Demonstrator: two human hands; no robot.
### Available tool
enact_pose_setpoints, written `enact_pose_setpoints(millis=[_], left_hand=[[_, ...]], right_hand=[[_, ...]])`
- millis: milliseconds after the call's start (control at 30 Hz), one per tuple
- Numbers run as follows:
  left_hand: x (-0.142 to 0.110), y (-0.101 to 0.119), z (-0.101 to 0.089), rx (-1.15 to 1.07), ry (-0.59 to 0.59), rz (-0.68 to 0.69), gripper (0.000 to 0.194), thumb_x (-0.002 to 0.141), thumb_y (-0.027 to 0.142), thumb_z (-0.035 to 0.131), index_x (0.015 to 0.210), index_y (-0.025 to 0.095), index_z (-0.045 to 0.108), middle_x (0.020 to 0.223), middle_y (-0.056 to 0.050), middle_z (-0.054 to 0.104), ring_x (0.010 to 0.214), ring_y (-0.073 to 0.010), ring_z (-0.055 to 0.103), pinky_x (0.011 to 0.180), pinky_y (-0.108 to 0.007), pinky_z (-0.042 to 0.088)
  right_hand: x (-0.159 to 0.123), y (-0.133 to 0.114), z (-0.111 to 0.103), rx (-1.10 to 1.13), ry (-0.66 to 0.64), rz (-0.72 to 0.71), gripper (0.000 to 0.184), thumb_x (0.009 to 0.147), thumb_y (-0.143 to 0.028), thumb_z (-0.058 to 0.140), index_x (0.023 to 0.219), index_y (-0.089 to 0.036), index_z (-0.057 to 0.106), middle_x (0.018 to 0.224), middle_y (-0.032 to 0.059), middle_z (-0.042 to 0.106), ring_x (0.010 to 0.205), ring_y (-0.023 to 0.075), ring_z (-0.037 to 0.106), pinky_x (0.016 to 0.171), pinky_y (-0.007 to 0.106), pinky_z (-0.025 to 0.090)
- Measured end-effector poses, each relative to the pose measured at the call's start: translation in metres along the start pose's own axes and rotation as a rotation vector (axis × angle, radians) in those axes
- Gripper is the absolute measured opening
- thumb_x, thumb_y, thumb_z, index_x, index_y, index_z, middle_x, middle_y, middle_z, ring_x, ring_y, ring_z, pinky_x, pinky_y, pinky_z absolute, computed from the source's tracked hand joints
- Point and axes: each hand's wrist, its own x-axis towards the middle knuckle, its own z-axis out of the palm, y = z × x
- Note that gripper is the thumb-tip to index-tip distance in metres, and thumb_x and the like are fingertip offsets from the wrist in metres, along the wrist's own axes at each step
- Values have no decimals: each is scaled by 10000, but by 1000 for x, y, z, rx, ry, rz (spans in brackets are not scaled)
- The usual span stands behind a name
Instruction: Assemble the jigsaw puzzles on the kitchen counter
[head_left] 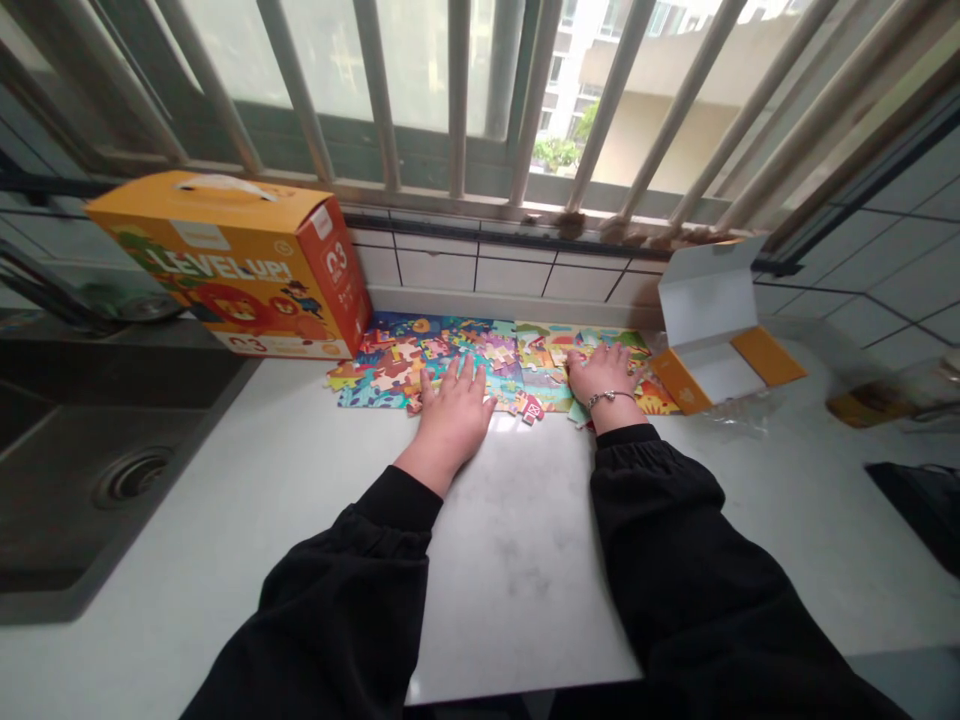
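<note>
A partly assembled jigsaw puzzle (480, 365) in bright colours lies on the white counter (187, 590), with loose pieces scattered over its left part. My left hand (454, 405) rests flat on the puzzle's near edge, fingers spread and holding nothing. My right hand (606, 375) lies palm down on the puzzle's right part, also with spread fingers and nothing visibly held. A silver bracelet (610, 399) circles my right wrist. Between my hands, a small loose piece (531, 408) sits at the near edge.
An orange "LEVEL UP" puzzle box (232, 265) stands at the left behind the puzzle. An opened white-and-orange carton (712, 335) lies at the right. A steel sink (97, 480) is set into the counter at the left. A tiled wall (510, 272) and barred window (450, 90) stand behind.
</note>
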Motion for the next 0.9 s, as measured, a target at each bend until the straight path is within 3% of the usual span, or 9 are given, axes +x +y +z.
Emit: enact_pose_setpoints(millis=[133, 233, 333, 467, 533, 700, 767, 833, 900], left_hand=[[-4, 8, 0, -54, -43, 273, 599, 1184, 455, 334, 1754, 303, 440, 1884, -60, 273, 1754, -324, 247, 1405, -736, 74], [-8, 17, 6, -78, -60, 465, 561, 1190, 476, 344, 1710, 336, 502, 1844, -47, 388, 1729, -300, 315, 1404, -735, 62], [-11, 25, 11, -74, -56, 445, 571, 1181, 494, 380, 1714, 328, 498, 1834, -71, 407, 1714, -323, 345, 1397, -749, 73], [-8, 27, 11, -42, -26, 282, 616, 1165, 541, 406, 1734, 314, 471, 1857, -87, 342, 1729, -351, 308, 1387, -767, 100], [-6, 25, 11, -25, -4, 202, 632, 1161, 553, 408, 1741, 308, 462, 1863, -88, 325, 1740, -354, 278, 1382, -778, 98], [-5, 24, 10, -5, 18, 70, 661, 1156, 592, 385, 1751, 310, 448, 1863, -86, 322, 1751, -347, 247, 1376, -791, 93], [-5, 24, 11, 7, 27, 40, 679, 1153, 611, 373, 1752, 300, 449, 1858, -96, 337, 1752, -356, 237, 1375, -795, 75], [-4, 25, 12, 7, 35, 30, 692, 1155, 607, 357, 1754, 271, 447, 1854, -106, 347, 1748, -370, 243, 1375, -801, 69], [-1, 29, 13, -3, 44, 44, 693, 1163, 582, 339, 1758, 241, 439, 1853, -106, 346, 1736, -375, 275, 1378, -803, 62]], right_hand=[[-4, 4, -1, -10, -110, -221, 788, 1137, -595, 364, 1722, -77, 462, 1838, 247, 335, 1722, 421, 285, 1375, 727, 196], [-8, -3, -6, 16, -220, -462, 745, 1152, -569, 348, 1756, -140, 417, 1874, 175, 280, 1752, 367, 228, 1383, 723, 177], [-14, -9, -13, 70, -307, -614, 687, 1166, -544, 334, 1764, -218, 423, 1890, 109, 245, 1767, 327, 192, 1393, 712, 137], [-18, -12, -17, 95, -359, -701, 667, 1169, -539, 327, 1776, -274, 407, 1903, 75, 206, 1772, 325, 173, 1398, 704, 93], [-19, -12, -15, 78, -317, -631, 678, 1167, -545, 322, 1783, -270, 393, 1902, 93, 217, 1766, 341, 194, 1395, 706, 110], [-14, -9, -5, -27, -141, -165, 807, 1144, -635, 331, 1781, -142, 379, 1888, 228, 201, 1743, 461, 195, 1356, 769, 141], [-11, -7, -2, -44, -119, -52, 834, 1140, -665, 322, 1772, -126, 394, 1878, 258, 210, 1740, 470, 191, 1356, 759, 148], [-10, -5, -1, -56, -112, -16, 847, 1138, -679, 320, 1767, -115, 394, 1871, 273, 221, 1741, 461, 189, 1356, 763, 138], [-9, -6, -2, -60, -122, -85, 822, 1145, -649, 332, 1766, -112, 382, 1866, 268, 243, 1740, 439, 211, 1355, 785, 97]])
